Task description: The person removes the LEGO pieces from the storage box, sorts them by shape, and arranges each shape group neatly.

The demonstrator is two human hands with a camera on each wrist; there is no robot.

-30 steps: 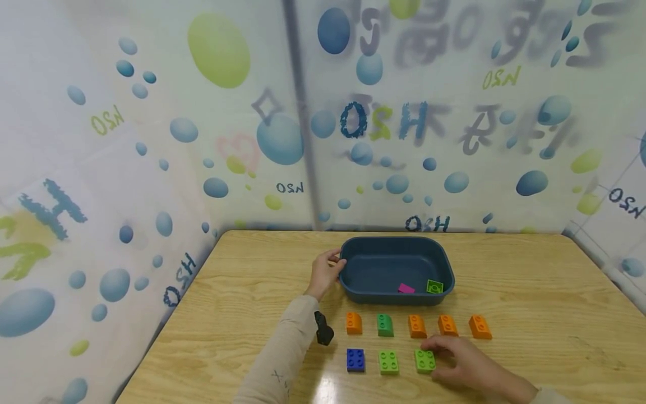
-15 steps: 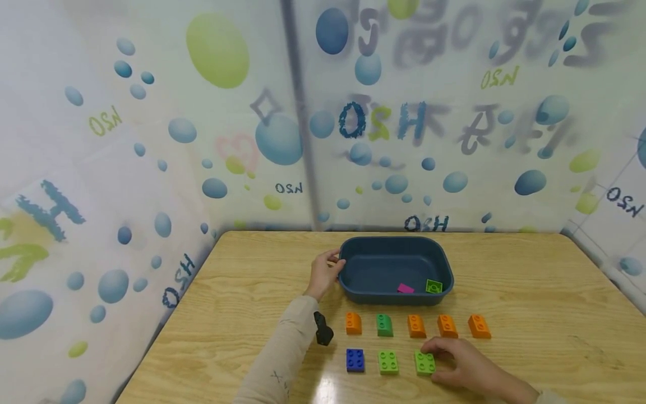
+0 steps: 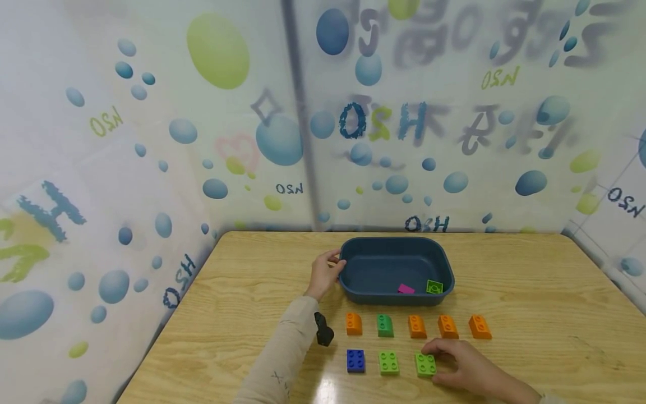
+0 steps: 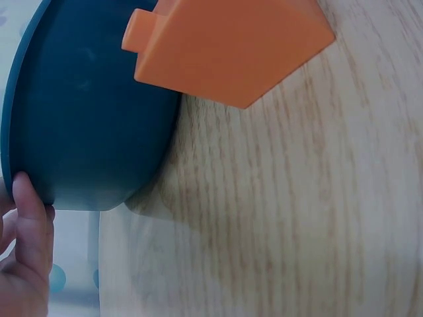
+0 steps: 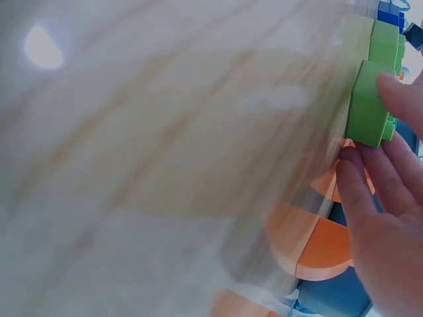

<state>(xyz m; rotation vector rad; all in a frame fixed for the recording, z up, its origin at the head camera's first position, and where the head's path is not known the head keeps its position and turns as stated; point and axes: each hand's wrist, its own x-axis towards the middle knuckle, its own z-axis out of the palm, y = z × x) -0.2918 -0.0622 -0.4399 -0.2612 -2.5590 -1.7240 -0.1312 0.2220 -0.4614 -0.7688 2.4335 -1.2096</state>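
Observation:
My left hand [image 3: 324, 274] grips the left end of a dark blue bin [image 3: 393, 299], with the thumb at its rim; the left wrist view shows fingers [image 4: 30, 224] at the same wall. Inside the bin lie a magenta piece [image 3: 406, 289] and a light green piece [image 3: 434, 287]. On the table, my right hand [image 3: 466, 367] pinches a light green toy brick [image 3: 425, 364] between thumb and fingers. That brick [image 5: 367, 109] sits at the right end of the front row, beside another light green brick [image 3: 388, 363] and a blue brick [image 3: 355, 361].
Behind the front row runs a second row: orange sloped bricks, the leftmost [image 3: 354, 324] and rightmost [image 3: 480, 326] among them, and one darker green brick [image 3: 385, 325]. A black object [image 3: 323, 330] lies by the left sleeve. A printed curtain [image 3: 242, 202] hangs behind the table [image 3: 252, 264].

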